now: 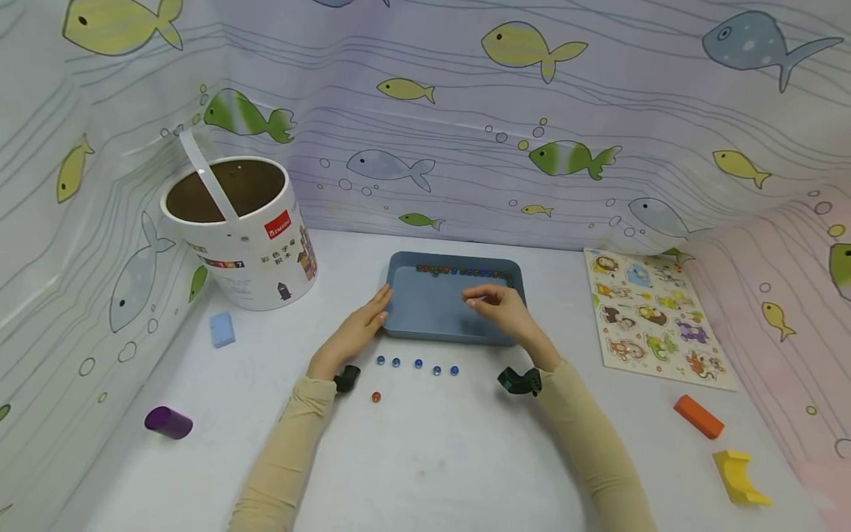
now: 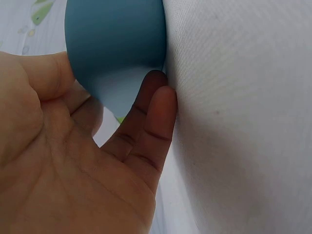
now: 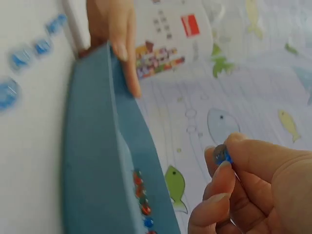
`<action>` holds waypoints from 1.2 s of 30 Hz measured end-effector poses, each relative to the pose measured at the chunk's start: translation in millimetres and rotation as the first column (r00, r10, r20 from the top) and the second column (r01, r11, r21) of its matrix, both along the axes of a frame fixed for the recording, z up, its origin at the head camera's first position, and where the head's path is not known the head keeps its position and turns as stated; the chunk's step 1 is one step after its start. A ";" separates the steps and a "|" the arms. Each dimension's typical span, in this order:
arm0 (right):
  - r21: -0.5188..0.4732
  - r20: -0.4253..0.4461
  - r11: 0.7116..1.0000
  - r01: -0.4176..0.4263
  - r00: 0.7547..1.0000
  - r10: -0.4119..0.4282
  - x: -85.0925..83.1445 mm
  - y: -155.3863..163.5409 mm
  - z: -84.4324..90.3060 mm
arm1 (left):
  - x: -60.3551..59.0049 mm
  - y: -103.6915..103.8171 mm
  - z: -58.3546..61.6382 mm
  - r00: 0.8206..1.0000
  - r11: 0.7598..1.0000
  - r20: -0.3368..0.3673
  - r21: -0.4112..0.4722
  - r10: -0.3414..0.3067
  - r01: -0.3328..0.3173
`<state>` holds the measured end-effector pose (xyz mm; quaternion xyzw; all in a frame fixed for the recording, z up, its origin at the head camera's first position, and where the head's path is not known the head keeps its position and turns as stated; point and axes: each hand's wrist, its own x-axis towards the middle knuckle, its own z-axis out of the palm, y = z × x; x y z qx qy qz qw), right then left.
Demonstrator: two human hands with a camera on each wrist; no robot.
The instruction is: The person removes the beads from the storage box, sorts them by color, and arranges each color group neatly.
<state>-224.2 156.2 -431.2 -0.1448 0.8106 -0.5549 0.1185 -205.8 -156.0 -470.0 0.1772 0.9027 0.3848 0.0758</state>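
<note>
Pinching a small blue glass bead (image 3: 223,156) between thumb and fingertips, our right hand (image 1: 500,307) hovers over the shallow grey-blue plastic tray (image 1: 407,310) in the middle of the white table (image 1: 425,458). We judge the bead light, hard and slick, apt to roll or squirt out, so it is best taken across its middle with soft fingertip pads. Our left hand (image 1: 359,329) lies with straight fingers against the tray's left rim, gripping nothing; the left wrist view shows the fingertips touching the rounded corner. The tray looks stiff and smooth, and should slide easily on the table.

Along the tray's far wall runs a row of red and blue beads (image 1: 465,272). Just in front of the tray we see five loose blue beads (image 1: 417,363) in a line and a single red bead (image 1: 375,397) nearer us. A glossy white cardboard bucket (image 1: 246,244) stands to the left, and a flat wooden animal puzzle (image 1: 654,318) lies to the right.
</note>
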 end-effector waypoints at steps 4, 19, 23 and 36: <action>-0.014 0.024 0.999 -0.049 0.999 0.049 20.5 3.8 -6.8 | 0.1 -0.7 0.1 1.000 1.000 0.001 0.001 -0.005 0.005; 0.048 0.125 0.990 -0.136 0.984 0.129 55.0 18.6 -42.7 | 0.6 0.1 1.8 1.000 1.000 -0.026 -0.001 -0.005 0.005; 0.059 0.117 0.983 -0.174 0.979 0.166 56.6 18.2 -50.7 | 0.6 0.4 0.8 1.000 1.000 -0.025 -0.003 -0.013 0.013; 0.186 0.023 0.961 -0.204 0.979 0.204 61.6 10.8 -50.3 | 2.6 0.4 2.9 1.000 1.000 -0.026 0.005 -0.015 0.015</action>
